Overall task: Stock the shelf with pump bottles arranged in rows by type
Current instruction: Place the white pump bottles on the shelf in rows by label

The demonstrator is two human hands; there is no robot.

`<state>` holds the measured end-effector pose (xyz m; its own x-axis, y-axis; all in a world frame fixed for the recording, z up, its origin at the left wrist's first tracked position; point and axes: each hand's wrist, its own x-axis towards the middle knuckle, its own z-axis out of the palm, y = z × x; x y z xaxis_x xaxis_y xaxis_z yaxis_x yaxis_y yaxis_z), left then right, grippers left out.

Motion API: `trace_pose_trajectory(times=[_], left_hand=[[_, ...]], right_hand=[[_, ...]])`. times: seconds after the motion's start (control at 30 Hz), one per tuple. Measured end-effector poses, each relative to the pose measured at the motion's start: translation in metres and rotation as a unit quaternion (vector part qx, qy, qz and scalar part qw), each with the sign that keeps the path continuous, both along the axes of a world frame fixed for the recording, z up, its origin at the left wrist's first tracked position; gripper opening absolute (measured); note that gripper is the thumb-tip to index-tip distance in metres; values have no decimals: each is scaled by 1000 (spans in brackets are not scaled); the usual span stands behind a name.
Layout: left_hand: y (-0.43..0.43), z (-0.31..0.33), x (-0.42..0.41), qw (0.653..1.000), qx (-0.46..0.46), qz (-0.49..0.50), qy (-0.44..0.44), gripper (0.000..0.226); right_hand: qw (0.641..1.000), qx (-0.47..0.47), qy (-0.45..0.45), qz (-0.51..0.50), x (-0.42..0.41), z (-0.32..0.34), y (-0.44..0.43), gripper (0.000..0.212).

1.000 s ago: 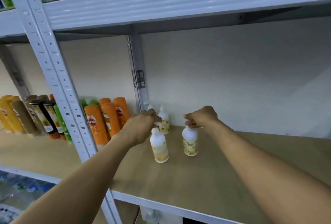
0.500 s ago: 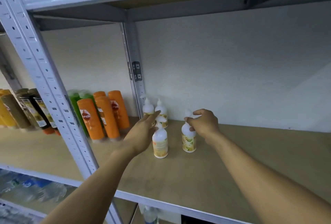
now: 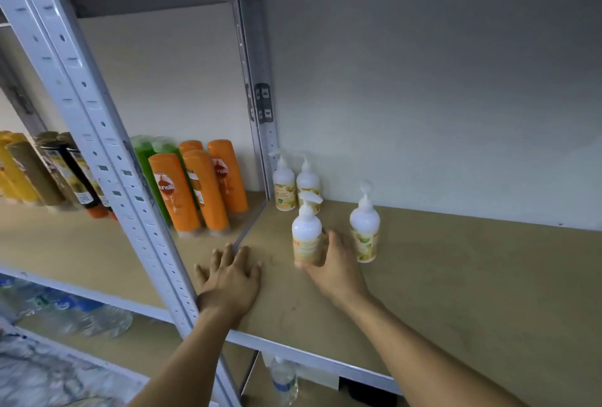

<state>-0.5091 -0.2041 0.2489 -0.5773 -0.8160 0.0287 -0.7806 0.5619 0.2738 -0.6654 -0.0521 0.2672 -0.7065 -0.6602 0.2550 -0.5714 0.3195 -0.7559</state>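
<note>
The right hand (image 3: 332, 265) grasps the near pump bottle (image 3: 306, 237) low on its body, with the fingers curled round the label from its four o'clock side. The bottle's lower part is blurred, so it cannot be told whether its base sits on the shelf (image 3: 472, 276) or just off it. The left hand (image 3: 229, 274) lies released, flat and spread on the shelf board at about nine o'clock of that bottle, apart from it and holding nothing.

At twelve o'clock of the held bottle, against the back wall, stand the rear-left pump bottle (image 3: 284, 186) and the rear-right pump bottle (image 3: 308, 183), side by side. A fourth pump bottle (image 3: 365, 227) stands upright at three o'clock, near but apart.

The step in hand looks like lining the near bottle up in front of the rear pair. A low grip suits this, since the tall pump head probably makes the bottle tippy. Sliding it should be safer than lifting it. It should end squarely at six o'clock of the rear-left bottle, nozzle turned like its neighbours', with a small gap so that its pump head does not knock the rear-right bottle just behind. The fourth bottle would then belong at six o'clock of the rear-right one. The orange bottles (image 3: 195, 191) at ten o'clock, past the back upright (image 3: 257, 80), are another type and need no touching.
</note>
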Motion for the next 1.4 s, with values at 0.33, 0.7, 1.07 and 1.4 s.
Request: trace_pose_trajectory(times=[0.33,0.7,1.07,1.4], left_hand=[[-3,-5,-2,1000,-6,9,-11,67],[-9,-11,-3,1000,-10,8,7,63],[-7,-6,-1,1000,-3,3,22,63],[-17,19,-66,921,169,4,352,46]], right_hand=[[998,-30,-46,3,-18,-3,-53,63],[993,-70,-87,47,-50,-1,-116,70],[990,-84,-77,80,-55,-12,-102,66],[977,150,148,29,-86,-22,-30,66]])
